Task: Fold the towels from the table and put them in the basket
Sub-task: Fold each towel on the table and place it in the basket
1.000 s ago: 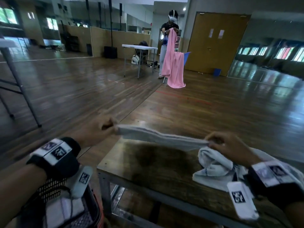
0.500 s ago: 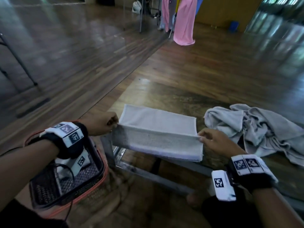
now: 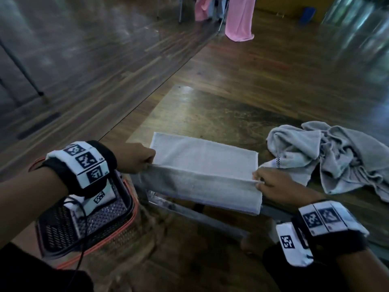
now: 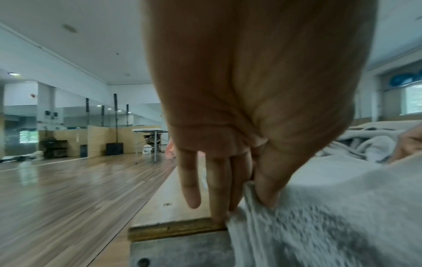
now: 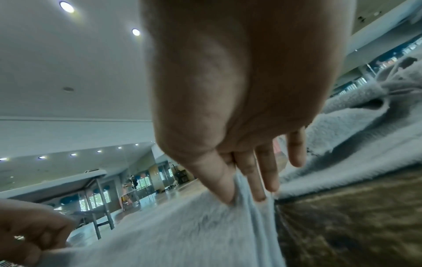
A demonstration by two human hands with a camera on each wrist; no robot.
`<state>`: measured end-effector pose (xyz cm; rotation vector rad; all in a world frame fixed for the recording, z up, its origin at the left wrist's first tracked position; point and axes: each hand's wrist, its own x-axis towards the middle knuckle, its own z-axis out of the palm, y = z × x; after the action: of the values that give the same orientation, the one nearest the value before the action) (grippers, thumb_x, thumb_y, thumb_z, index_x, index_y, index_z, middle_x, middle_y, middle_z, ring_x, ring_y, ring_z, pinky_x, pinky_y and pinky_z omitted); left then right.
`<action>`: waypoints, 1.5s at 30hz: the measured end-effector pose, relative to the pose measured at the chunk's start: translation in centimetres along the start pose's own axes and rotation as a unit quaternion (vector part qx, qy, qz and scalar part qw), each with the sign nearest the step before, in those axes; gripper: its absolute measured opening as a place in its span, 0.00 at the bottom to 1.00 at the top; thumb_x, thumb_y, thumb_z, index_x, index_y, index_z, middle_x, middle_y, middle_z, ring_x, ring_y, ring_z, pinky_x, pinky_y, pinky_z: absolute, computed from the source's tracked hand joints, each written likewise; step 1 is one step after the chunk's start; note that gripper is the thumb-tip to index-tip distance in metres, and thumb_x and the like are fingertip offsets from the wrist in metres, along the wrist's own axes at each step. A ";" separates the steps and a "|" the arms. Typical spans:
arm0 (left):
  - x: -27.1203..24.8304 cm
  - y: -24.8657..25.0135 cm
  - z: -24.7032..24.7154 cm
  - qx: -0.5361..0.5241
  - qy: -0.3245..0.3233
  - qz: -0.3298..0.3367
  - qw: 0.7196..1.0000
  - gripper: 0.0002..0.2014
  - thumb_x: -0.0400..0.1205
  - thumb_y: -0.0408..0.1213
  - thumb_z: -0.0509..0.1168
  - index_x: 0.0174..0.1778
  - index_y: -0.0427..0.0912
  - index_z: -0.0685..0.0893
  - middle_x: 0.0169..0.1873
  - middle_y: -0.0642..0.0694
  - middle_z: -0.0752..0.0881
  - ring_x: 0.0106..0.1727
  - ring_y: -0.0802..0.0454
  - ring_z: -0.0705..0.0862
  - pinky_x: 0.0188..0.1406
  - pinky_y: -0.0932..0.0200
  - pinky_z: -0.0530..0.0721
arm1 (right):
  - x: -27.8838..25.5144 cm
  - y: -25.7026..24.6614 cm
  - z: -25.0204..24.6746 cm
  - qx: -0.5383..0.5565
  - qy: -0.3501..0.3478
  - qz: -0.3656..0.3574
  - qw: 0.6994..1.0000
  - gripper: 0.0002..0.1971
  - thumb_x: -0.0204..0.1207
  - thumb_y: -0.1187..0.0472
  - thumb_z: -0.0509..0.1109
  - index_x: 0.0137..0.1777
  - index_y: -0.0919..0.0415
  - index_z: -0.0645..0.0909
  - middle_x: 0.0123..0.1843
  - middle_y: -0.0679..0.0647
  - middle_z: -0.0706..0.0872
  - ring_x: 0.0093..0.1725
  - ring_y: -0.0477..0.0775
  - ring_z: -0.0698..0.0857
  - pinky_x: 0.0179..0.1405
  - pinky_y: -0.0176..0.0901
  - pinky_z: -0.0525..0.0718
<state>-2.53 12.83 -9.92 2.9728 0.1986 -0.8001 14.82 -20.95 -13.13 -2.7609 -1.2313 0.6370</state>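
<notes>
A pale grey towel [image 3: 204, 163] lies across the near edge of the wooden table [image 3: 221, 114], its front part hanging over the edge. My left hand [image 3: 145, 163] pinches its left end between thumb and fingers [image 4: 267, 195]. My right hand [image 3: 261, 182] pinches the right end, thumb [image 5: 219, 182] on top of the towel [image 5: 182, 225]. A crumpled heap of grey towels [image 3: 328, 157] sits on the table to the right. The black mesh basket [image 3: 69, 230] with an orange rim stands on the floor at lower left, under my left wrist.
A pink cloth [image 3: 239, 20] hangs near chair legs far across the wooden floor [image 3: 105, 60]. A metal stand leg [image 3: 25, 70] rises at the far left. The table's metal frame [image 3: 200, 216] runs below the hanging towel.
The towel was stretched in the air above the table a second ago; it now lies flat over the table edge. Both hands came down and nearer, still pinching its ends. My head tilted downward.
</notes>
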 end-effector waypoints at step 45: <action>5.1 -3.4 -4.4 -0.073 0.599 0.084 0.793 0.11 0.76 0.29 0.63 0.53 0.40 0.79 0.44 0.39 0.84 0.35 0.47 0.79 0.34 0.60 0.73 | 3.2 -0.1 -5.4 -0.012 0.505 0.046 0.862 0.11 0.70 0.64 0.68 0.53 0.58 0.81 0.50 0.57 0.80 0.57 0.61 0.75 0.55 0.53 0.64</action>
<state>3.58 17.11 -8.74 2.7645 0.0193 1.1363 18.75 -17.97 -9.27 -2.4899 -0.8144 -0.7730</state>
